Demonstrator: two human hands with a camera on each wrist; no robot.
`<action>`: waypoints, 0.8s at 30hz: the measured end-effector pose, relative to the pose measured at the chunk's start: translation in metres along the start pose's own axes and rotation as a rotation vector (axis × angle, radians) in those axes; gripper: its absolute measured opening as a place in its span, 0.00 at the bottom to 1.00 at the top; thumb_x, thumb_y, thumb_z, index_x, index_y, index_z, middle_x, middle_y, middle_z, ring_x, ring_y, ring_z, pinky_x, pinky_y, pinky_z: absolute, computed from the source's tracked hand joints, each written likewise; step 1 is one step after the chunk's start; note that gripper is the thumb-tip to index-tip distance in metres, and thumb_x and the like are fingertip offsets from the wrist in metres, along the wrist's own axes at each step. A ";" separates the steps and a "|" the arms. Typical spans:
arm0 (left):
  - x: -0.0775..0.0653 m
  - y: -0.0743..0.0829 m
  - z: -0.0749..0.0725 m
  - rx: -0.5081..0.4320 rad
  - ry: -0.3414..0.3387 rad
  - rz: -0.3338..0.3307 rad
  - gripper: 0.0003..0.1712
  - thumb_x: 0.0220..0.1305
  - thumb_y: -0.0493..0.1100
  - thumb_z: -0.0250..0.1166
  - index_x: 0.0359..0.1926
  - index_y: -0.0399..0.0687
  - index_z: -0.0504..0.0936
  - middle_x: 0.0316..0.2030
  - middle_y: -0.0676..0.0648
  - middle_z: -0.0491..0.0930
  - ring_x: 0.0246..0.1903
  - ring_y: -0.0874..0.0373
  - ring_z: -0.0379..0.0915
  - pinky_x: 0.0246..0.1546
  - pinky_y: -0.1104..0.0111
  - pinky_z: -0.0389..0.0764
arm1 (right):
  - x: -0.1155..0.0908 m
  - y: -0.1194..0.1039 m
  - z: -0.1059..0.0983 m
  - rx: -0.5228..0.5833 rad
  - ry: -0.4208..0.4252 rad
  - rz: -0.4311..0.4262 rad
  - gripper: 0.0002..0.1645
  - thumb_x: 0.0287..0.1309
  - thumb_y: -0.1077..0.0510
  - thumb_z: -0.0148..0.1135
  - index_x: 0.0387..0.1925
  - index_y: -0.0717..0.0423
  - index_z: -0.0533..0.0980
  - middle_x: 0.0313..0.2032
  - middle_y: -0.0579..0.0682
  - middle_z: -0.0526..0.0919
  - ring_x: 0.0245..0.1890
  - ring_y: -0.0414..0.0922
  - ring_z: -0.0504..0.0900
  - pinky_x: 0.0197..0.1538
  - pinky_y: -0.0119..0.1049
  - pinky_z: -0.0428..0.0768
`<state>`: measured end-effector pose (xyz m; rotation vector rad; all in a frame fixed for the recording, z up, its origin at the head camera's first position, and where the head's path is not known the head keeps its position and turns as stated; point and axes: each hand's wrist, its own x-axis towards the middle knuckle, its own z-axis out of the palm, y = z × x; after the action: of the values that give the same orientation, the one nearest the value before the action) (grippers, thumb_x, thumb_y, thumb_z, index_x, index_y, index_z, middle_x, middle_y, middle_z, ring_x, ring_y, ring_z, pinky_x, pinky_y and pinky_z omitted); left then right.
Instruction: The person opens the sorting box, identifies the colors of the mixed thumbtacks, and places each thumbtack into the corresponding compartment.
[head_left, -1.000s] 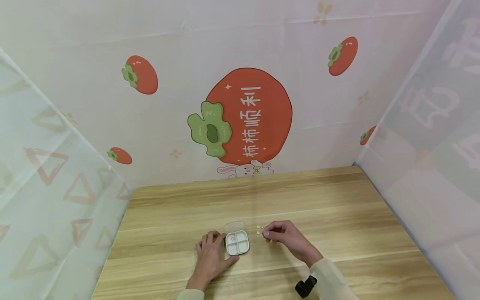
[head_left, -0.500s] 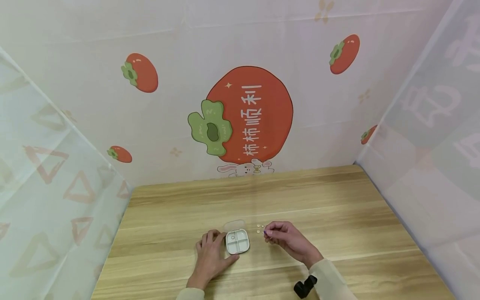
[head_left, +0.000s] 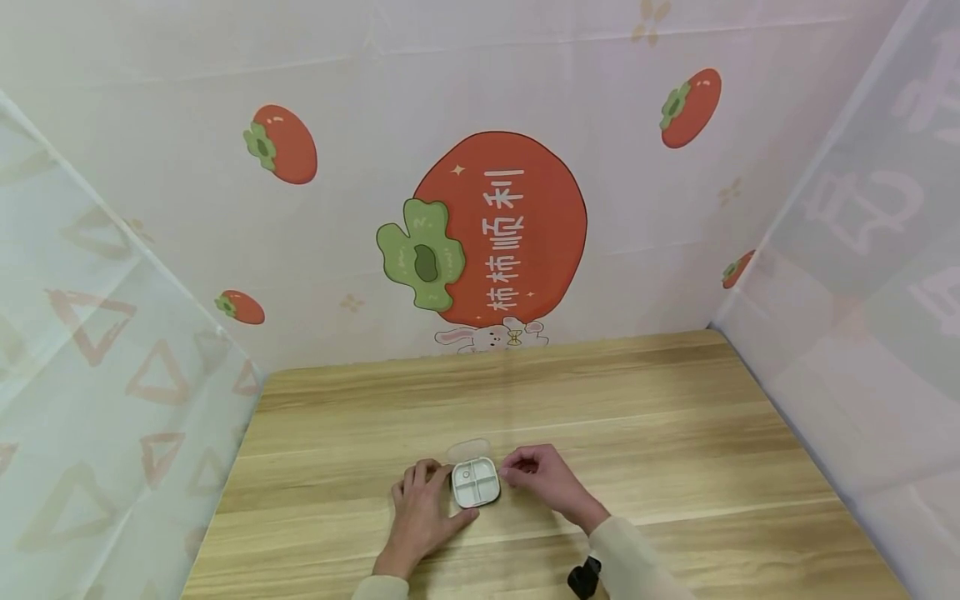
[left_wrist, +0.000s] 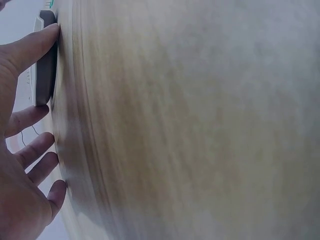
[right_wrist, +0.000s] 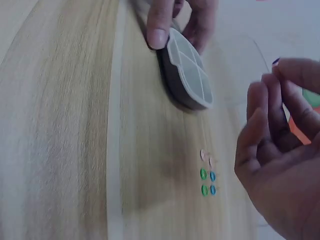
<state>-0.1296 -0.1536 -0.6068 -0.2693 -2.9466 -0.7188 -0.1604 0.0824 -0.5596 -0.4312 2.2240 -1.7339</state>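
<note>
A small white pill box with four-way dividers stands on the table, its clear lid swung back. A tiny ring lies in its far left compartment. My left hand holds the box from the left, thumb at the near side and index finger at the far side; the other fingers rest on the table. Just right of the box, my right hand pinches a small purple piece between thumb and fingertip, mostly hidden by them. Below it in the right wrist view lie small green rings, blue rings and pink rings.
The wood-grain table is enclosed by pale printed cloth walls at the back, left and right. A black wrist camera sits at the right sleeve.
My right hand has picked up the small purple piece and moved left, close to the pill box, now covering the loose rings in the head view. The left hand has stayed put.
</note>
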 end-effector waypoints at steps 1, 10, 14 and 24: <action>0.000 0.000 0.000 0.001 -0.001 0.001 0.44 0.39 0.73 0.64 0.55 0.57 0.73 0.52 0.50 0.64 0.55 0.49 0.56 0.51 0.48 0.53 | 0.002 -0.001 0.004 -0.057 0.013 -0.020 0.14 0.55 0.50 0.61 0.36 0.57 0.79 0.32 0.49 0.80 0.32 0.45 0.77 0.37 0.40 0.75; -0.001 0.000 0.001 -0.008 0.018 0.014 0.41 0.40 0.73 0.64 0.55 0.58 0.73 0.51 0.51 0.63 0.55 0.49 0.55 0.50 0.49 0.54 | 0.021 -0.010 0.036 -0.460 0.108 -0.141 0.03 0.53 0.56 0.62 0.27 0.50 0.78 0.24 0.38 0.73 0.24 0.33 0.71 0.29 0.29 0.71; -0.001 0.000 0.002 -0.019 0.030 0.015 0.41 0.40 0.72 0.65 0.54 0.60 0.73 0.51 0.52 0.63 0.55 0.50 0.55 0.50 0.49 0.53 | 0.027 -0.010 0.046 -0.603 0.134 -0.135 0.03 0.51 0.55 0.62 0.24 0.47 0.78 0.23 0.35 0.71 0.24 0.32 0.69 0.29 0.28 0.69; 0.000 -0.001 0.001 -0.023 0.039 0.017 0.42 0.40 0.73 0.64 0.55 0.59 0.74 0.51 0.52 0.64 0.55 0.50 0.56 0.50 0.48 0.53 | 0.040 -0.006 0.064 -0.734 0.159 -0.104 0.04 0.46 0.54 0.62 0.20 0.45 0.78 0.20 0.33 0.73 0.21 0.31 0.69 0.24 0.27 0.67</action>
<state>-0.1297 -0.1537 -0.6078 -0.2783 -2.8975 -0.7478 -0.1706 0.0086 -0.5707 -0.5793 2.9594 -0.9529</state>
